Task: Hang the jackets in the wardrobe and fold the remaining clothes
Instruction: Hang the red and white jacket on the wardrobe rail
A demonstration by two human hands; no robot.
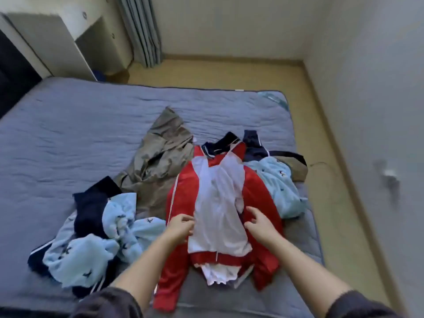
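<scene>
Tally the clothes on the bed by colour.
Red and white jacket: 1
Khaki garment: 1
Light blue patterned heaps, left and right: 2
Navy pieces, left and far: 2
Tan piece: 1
Total: 7 pieces; some may belong together.

Flat, dim, bluish light fills the room, and shadows are faint. The fingers (252,212) of the right hand (259,223) look soft with motion. Far right of them a wall fitting (390,177) smears into a streak, and beyond them the bed (68,134) edges bow.
</scene>
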